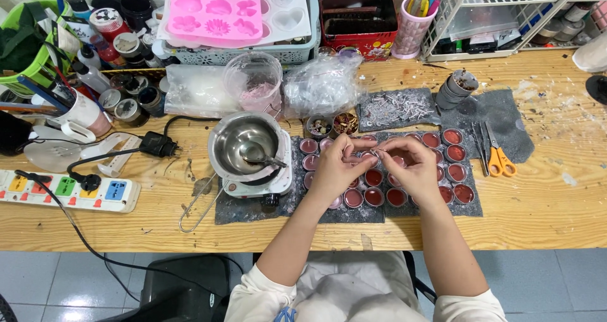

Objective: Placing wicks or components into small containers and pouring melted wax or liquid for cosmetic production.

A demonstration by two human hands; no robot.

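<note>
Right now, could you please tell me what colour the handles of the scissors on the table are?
Orange, clearest in the head view: the scissors lie right of the filled tins.

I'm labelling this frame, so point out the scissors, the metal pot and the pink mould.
scissors (499,159): head view, on the orange handles.
metal pot (243,144): head view, on its inner wall.
pink mould (215,9): head view, on its flower-shaped middle.

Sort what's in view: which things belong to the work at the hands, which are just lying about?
In use:
left hand and right hand, fingertips meeting over the tins
small round metal tins of red filling
grey felt mat under them

Lying about:
orange-handled scissors
steel bowl with spoon on small white hotplate
pink silicone flower mould
white power strip
</note>
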